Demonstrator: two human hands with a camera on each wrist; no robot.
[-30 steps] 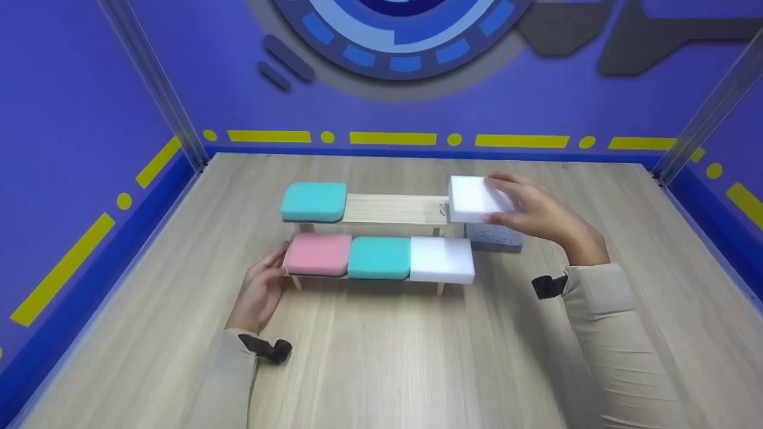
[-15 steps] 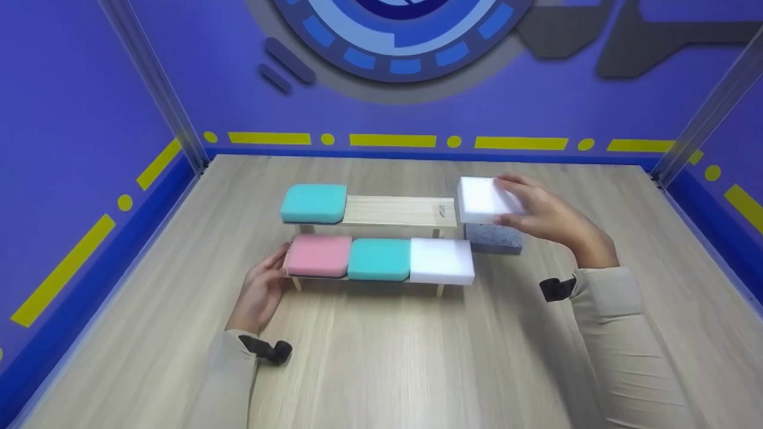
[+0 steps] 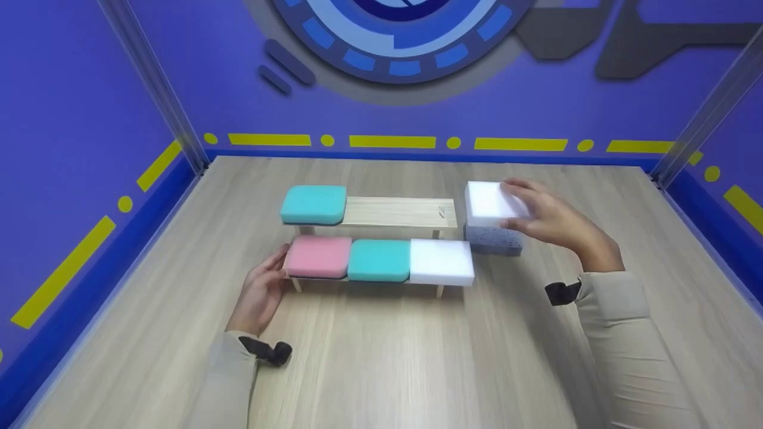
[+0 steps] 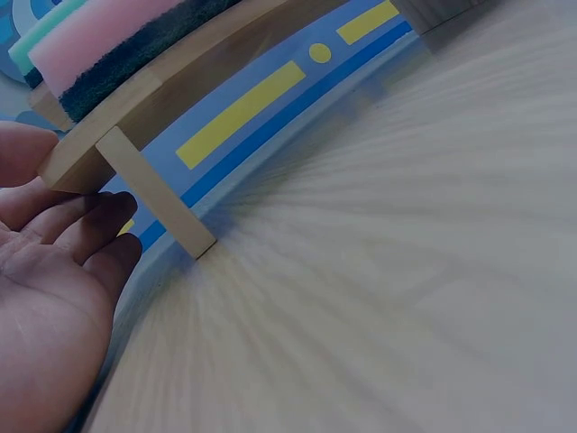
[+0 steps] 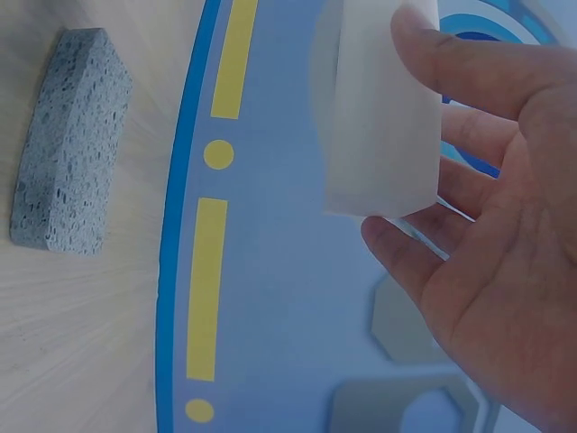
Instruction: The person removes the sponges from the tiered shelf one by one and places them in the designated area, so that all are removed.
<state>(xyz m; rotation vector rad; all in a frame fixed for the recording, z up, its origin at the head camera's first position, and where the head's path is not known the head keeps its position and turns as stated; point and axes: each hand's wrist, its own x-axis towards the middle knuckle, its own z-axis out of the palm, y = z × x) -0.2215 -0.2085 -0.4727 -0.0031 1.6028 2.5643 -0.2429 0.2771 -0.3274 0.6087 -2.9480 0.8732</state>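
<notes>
A white sponge (image 3: 493,201) is held by its right end between the thumb and fingers of my right hand (image 3: 554,223). It is in the air, as the right wrist view shows, and overlaps a grey pumice-like block (image 3: 495,238) lying on the table. My left hand (image 3: 262,291) pinches the left end of the front wooden shelf (image 4: 99,144), thumb over the edge and fingers beneath. That low shelf bears a pink sponge (image 3: 319,256) with a dark scouring underside, a turquoise sponge (image 3: 380,260) and another white sponge (image 3: 442,261), side by side.
Behind stands a second, higher wooden shelf (image 3: 396,211) with one turquoise sponge (image 3: 314,204) at its left end and bare wood to the right. Blue walls (image 3: 179,77) with yellow markings enclose the wooden table (image 3: 381,357) at the back and sides.
My right hand has carried the white sponge to the right, off the rear shelf's right end, then slightly down over the grey block. My left hand has stayed in place.
</notes>
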